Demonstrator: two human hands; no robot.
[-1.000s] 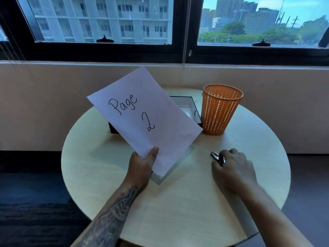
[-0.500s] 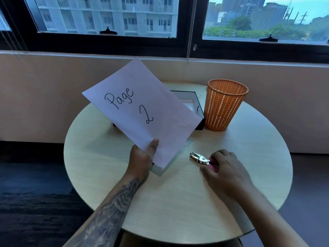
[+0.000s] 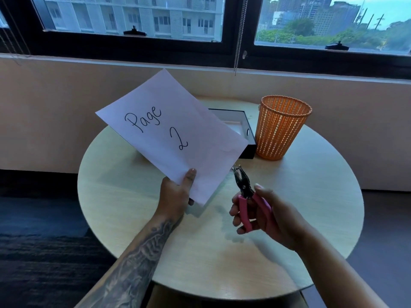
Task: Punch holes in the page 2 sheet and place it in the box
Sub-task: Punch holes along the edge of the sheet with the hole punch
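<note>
A white sheet marked "Page 2" (image 3: 171, 134) is held up above the table, tilted, by my left hand (image 3: 178, 192), which pinches its lower corner. My right hand (image 3: 264, 214) grips a pink-handled hole punch (image 3: 246, 192) lifted off the table; its metal jaws point up-left, just right of the sheet's lower right edge and not touching it. Behind the sheet lies a black box (image 3: 242, 130) with a white inside, mostly hidden by the paper.
An orange mesh basket (image 3: 280, 127) stands right of the box at the back of the round pale wooden table (image 3: 124, 196). A wall and windows rise behind the table. Dark floor surrounds it.
My right hand picked the hole punch up off the table and raised it toward the sheet's lower right edge. The sheet stays held by my left hand.
</note>
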